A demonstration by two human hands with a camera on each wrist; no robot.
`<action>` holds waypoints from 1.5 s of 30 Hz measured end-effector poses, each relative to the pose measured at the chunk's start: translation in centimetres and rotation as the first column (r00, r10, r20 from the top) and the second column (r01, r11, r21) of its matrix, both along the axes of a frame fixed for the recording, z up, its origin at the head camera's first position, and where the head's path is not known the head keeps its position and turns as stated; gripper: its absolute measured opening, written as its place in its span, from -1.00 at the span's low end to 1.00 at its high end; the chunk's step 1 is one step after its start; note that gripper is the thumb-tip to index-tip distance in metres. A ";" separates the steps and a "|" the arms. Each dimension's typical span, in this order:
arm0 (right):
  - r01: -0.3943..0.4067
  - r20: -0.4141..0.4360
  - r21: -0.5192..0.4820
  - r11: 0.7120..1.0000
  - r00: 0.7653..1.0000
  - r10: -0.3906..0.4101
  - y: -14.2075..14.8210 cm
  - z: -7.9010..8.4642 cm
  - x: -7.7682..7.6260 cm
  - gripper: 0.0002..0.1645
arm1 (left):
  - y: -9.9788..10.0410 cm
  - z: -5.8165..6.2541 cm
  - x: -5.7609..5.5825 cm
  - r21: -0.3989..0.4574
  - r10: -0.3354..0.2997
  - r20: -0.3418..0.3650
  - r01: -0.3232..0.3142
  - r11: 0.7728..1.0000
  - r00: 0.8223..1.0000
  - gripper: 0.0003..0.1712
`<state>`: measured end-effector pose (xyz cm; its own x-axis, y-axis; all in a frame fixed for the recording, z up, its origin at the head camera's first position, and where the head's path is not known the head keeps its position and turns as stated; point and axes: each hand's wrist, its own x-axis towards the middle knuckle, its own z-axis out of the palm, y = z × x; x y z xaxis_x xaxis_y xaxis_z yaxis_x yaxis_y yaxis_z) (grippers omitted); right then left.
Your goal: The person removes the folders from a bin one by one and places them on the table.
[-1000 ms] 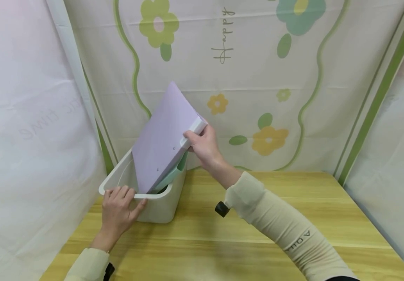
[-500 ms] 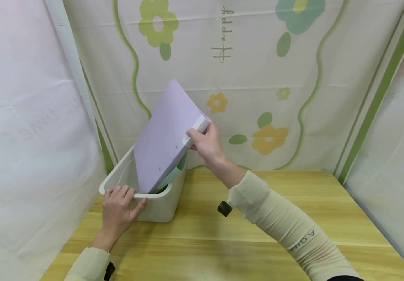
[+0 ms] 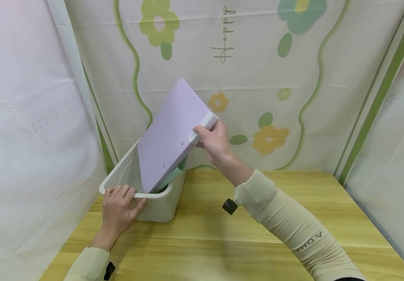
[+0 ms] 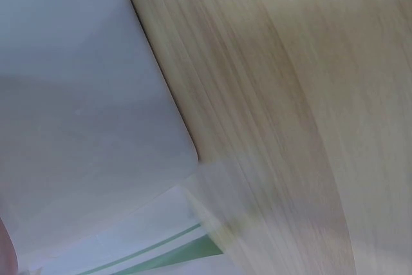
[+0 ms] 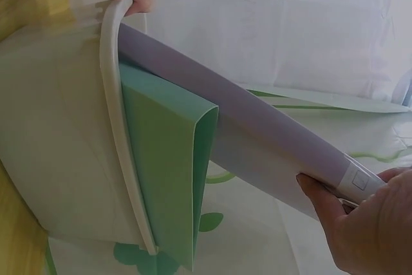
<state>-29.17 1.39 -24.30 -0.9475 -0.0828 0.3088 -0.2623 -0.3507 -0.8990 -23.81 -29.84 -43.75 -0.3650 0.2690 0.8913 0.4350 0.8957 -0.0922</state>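
Observation:
A purple binder [image 3: 174, 128] with a white label strip on its spine leans out of a white plastic bin [image 3: 163, 208], its lower corner inside the near rim. My right hand [image 3: 216, 142] grips the binder by the spine, thumb on the cover. With fingers over the near rim and thumb on the outside, my left hand [image 3: 119, 207] holds the bin. Beside the purple one, a green binder [image 5: 164, 152] stands in the bin with its spine sticking out above the rim. The left wrist view shows mostly the bin's outer wall [image 4: 84, 114].
The bin stands at the back left of a wood-grain table [image 3: 244, 234]. Behind the table hangs a flower-printed cloth [image 3: 258, 70], and a white side curtain [image 3: 29, 136] runs close along the left.
My right hand has moved right and slightly up, drawing the purple binder along farther out of the bin. The left hand keeps its place on the rim.

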 end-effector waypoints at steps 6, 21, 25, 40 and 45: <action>0.006 -0.004 -0.015 1.000 1.000 -0.006 0.8 0.3 -0.2 -0.40 | 0.1 0.0 -0.1 0.002 -0.004 -0.010 0.004 1.000 1.000 -0.27; 0.039 -0.011 -0.073 0.997 0.999 -0.040 2.9 0.9 -0.8 -0.39 | 0.3 0.2 0.2 0.002 -0.005 -0.002 0.005 1.000 1.000 -0.27; 0.056 -0.009 -0.083 0.995 0.998 -0.057 3.4 1.0 -0.9 -0.41 | 0.4 0.2 0.3 0.006 -0.002 0.009 0.002 1.000 1.000 -0.26; 0.074 -0.031 -0.079 0.994 0.997 -0.077 4.9 1.1 -1.2 -0.42 | 0.2 0.4 0.3 -0.005 0.001 -0.006 -0.001 1.000 1.000 -0.27; 0.078 -0.044 -0.072 0.994 0.996 -0.081 5.4 1.3 -1.2 -0.43 | 0.3 0.3 0.4 -0.004 0.003 -0.004 -0.003 1.000 1.000 -0.27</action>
<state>-30.36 6.78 -23.02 -0.9344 0.0158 0.3558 -0.3336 -0.3889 -0.8588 -23.43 -29.57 -43.47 -0.3625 0.2716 0.8915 0.4316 0.8968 -0.0977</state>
